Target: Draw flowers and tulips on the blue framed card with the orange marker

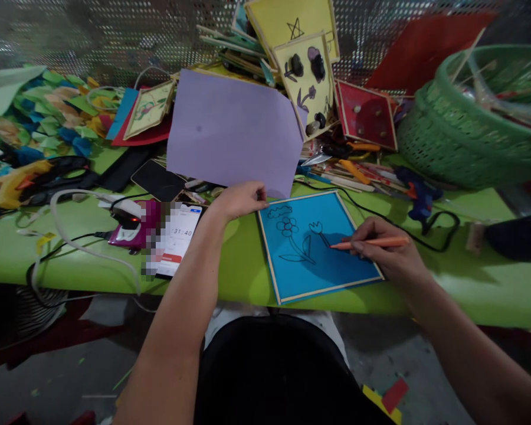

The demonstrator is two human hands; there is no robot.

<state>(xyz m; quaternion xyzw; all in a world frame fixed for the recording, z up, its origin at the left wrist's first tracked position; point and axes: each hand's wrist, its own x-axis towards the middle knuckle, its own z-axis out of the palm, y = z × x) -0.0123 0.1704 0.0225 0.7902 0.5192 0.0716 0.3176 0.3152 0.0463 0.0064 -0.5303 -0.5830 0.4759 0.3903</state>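
I see the blue board [316,248] lying flat near the front edge of the green desk [469,289], a thin pale frame around it and black line drawings of flowers and a cloud on its face. My right hand [387,251] is closed around an orange pen [371,242], whose tip touches the board beside the small tulip outline. My left hand [239,200] rests with its fingers curled at the board's far left corner, touching the lower edge of a lilac paper sheet [232,133] that leans up behind it. To the left of that arm, a phone [179,239] with a lit screen lies by the front edge, next to a magenta device [135,227] with white cables running from it. A dark phone [158,180] lies further back. At the desk's left edge sits a yellow glue gun [17,183], with a heap of coloured paper pieces [57,112] behind it. Toward the back edge stand decorated boards in yellow [307,77] and red [366,115]. A green basket [478,118] fills the back right corner, and a blue glue gun [418,195] lies just in front of it with a black cord.
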